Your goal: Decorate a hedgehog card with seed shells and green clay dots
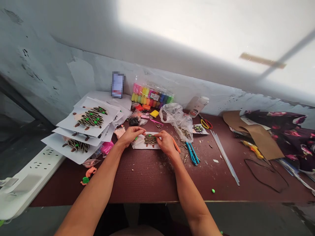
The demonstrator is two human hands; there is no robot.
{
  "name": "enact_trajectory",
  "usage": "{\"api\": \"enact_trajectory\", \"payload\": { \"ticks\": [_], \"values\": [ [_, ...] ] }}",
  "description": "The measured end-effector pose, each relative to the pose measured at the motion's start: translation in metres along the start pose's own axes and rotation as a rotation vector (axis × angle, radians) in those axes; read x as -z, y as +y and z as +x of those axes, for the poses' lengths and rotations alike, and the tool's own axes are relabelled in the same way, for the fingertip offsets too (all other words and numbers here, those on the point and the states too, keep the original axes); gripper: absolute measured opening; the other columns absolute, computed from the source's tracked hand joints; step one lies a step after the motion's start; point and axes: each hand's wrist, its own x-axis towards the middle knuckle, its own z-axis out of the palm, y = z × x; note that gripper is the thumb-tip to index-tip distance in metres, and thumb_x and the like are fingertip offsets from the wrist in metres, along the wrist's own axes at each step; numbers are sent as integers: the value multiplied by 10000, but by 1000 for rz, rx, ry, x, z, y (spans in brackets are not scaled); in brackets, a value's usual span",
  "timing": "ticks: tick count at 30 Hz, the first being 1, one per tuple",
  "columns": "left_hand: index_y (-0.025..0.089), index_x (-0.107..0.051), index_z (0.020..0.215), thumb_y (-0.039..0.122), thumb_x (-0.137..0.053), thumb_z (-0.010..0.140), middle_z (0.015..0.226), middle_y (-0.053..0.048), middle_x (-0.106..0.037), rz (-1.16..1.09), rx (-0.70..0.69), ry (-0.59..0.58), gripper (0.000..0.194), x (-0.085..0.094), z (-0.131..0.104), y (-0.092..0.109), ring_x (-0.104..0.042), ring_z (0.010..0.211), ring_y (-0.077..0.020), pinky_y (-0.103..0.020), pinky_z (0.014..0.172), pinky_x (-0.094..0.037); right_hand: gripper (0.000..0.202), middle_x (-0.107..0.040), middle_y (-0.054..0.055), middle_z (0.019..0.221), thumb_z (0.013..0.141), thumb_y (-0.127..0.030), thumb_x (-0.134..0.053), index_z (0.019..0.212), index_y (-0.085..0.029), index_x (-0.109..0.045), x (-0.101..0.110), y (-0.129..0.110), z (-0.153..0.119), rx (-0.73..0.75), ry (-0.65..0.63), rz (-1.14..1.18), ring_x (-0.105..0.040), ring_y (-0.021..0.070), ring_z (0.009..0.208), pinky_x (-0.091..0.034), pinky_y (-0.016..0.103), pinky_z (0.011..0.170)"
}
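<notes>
Notably, your right hand (166, 143), grip unclear at the card (137, 145)'s three o'clock, could dislodge seeds (149, 139) by pressing; your left hand (128, 136) is pinched shut at ten, contents unclear

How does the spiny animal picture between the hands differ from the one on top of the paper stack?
- The picture between the hands has the right hand on it; the top picture is untouched.
- The former lies low on the table; the latter rests on other sheets.
- The top picture shows several green dots, the other fewer, though partly covered.

Shared: white sheets, dark striped spines.
</notes>
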Motion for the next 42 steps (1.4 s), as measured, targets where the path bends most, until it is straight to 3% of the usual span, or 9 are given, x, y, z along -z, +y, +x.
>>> {"api": "enact_trajectory", "payload": {
  "ticks": [11, 18, 22, 26, 29, 35, 42],
  "values": [
    [157, -752, 791, 548, -837, 562, 806, -78, -762, -8, 15, 7, 461, 0, 0, 0, -622, 696, -179, -258, 600, -468, 439, -656, 105, 995, 874, -60, -462, 1133, -211, -783, 7, -10, -2, 3, -38, -65, -622, 226, 909, -453, 299, 805],
    [157, -739, 778, 593, -832, 537, 784, -80, -755, -3, 4, 19, 507, -2, -1, 2, -603, 686, -176, -261, 600, -452, 372, -662, 71, 928, 846, -65, -505, 973, -235, -811, 4, -7, -3, 3, 24, -11, -617, 189, 843, -455, 270, 773],
    [147, -728, 802, 645, -806, 556, 767, -84, -745, -39, -68, 72, 561, -4, 0, 3, -591, 673, -167, -260, 605, -443, 256, -672, 50, 886, 847, -153, -557, 945, -210, -787, 2, -13, -3, 13, 101, 218, -593, 162, 763, -455, 257, 712],
    [144, -713, 822, 681, -739, 638, 747, -76, -723, -22, -209, 191, 569, -4, 4, 3, -591, 678, -165, -246, 590, -419, 256, -661, 17, 723, 867, -390, -602, 818, -172, -728, -1, -29, -5, 4, -100, 610, -538, 127, 613, -411, 227, 582],
    [146, -715, 855, 662, -693, 704, 727, -56, -705, 38, -238, 233, 538, -5, 5, 0, -525, 565, -128, -226, 492, -338, 310, -623, -4, 655, 850, -436, -599, 708, -172, -676, -7, -39, -7, 28, -160, 667, -510, 111, 597, -376, 215, 572],
    [139, -716, 890, 663, -694, 715, 743, -49, -704, 42, -218, 161, 553, -16, 0, 4, -438, 449, -79, -218, 428, -313, 231, -589, -22, 616, 805, -340, -551, 650, -177, -605, -16, -44, -6, -8, -108, 722, -494, 97, 571, -380, 208, 565],
    [137, -710, 889, 687, -784, 614, 806, -61, -723, -72, -133, -18, 619, -17, -8, 16, -620, 599, -144, -280, 585, -531, 175, -512, -53, 568, 754, -367, -540, 701, -202, -572, -12, -34, -2, -157, 66, 866, -449, 91, 483, -373, 205, 476]
  ]
}}
